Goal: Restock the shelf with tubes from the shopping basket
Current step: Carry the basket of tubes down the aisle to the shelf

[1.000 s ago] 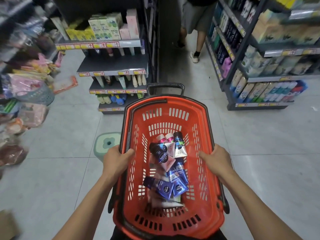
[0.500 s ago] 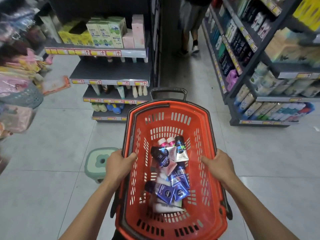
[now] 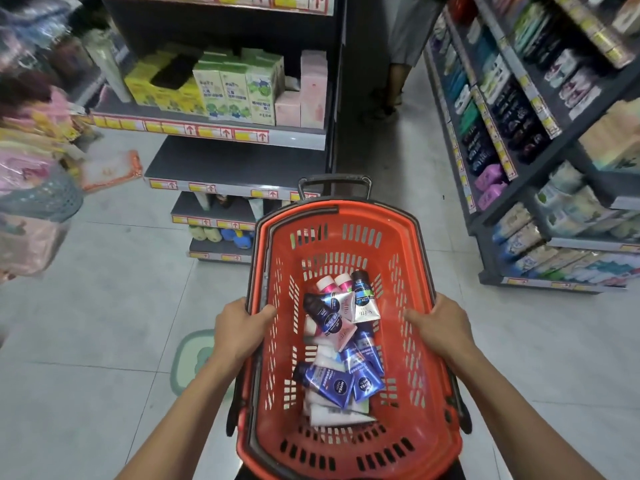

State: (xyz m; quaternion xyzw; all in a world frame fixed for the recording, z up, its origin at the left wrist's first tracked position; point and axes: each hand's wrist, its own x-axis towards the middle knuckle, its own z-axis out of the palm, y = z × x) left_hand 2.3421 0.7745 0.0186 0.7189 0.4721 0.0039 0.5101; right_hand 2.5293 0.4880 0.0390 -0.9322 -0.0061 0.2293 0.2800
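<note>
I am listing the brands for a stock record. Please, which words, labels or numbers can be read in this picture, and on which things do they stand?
"NIVEA MEN": on the dark blue tubes in the basket.
"softto": on the white tube; the reading is uncertain.
Green cartons: print too blurred to read.
Shelf price tags: only red arrows show, numbers unreadable.

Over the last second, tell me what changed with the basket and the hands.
The basket was carried forward toward the dark shelf unit, now closer. Left hand and right hand still grip its side rims. The tubes lie inside as before.
</note>
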